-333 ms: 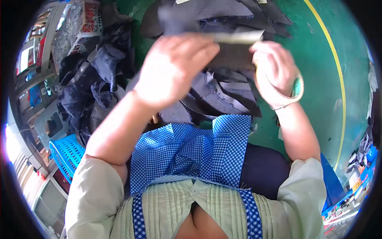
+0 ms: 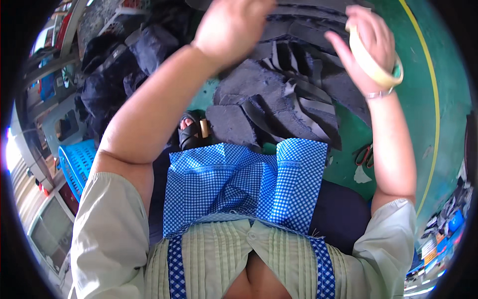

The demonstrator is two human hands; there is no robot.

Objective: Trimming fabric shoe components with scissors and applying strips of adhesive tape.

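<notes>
Cloth pieces, dark, heaped on green floor. Above them, left hand, blurred, grip impossible to tell. To the right, open right hand, 1 tape roll looped around it. Scissors near right forearm.

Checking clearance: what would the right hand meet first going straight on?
Probably the dark fabric pieces ahead of the right hand, though its height above them is unclear.
</notes>
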